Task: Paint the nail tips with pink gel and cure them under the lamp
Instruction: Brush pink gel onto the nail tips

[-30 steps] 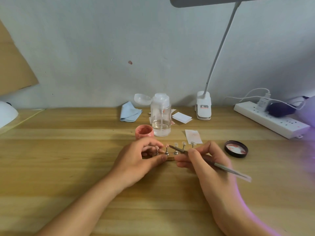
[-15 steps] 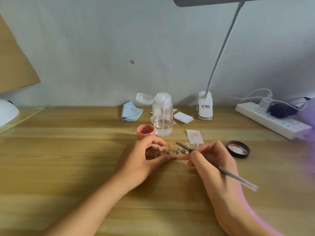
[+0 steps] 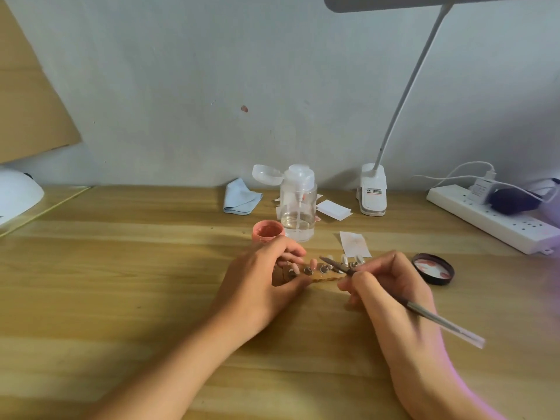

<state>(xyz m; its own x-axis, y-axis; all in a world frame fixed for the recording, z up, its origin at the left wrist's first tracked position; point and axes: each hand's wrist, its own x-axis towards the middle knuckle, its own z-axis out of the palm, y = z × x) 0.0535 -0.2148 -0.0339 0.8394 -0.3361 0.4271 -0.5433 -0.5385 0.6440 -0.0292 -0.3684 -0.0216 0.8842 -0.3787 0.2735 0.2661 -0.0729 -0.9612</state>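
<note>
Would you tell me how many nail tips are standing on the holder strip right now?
5, in a row along the holder strip: two pinkish tips beside the left hand, one behind the brush, two clear tips at the right end. The fingers may hide more.

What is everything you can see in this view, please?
round pink gel jar: one, pink, behind left hand
clear plastic pump bottle: one, clear, beside jar
folded cloth: one, light blue, back centre
white clamp desk lamp: one, white, back right
white power strip: one, white, far right
round black lid: one, black, right
white paper slips: several, white, near bottle
white domed lamp: one, white, far left
wooden nail tip holder: one, tan, centre
thin silver brush: one, silver, right hand
left hand: grips holder
right hand: fingers pinch brush
</note>
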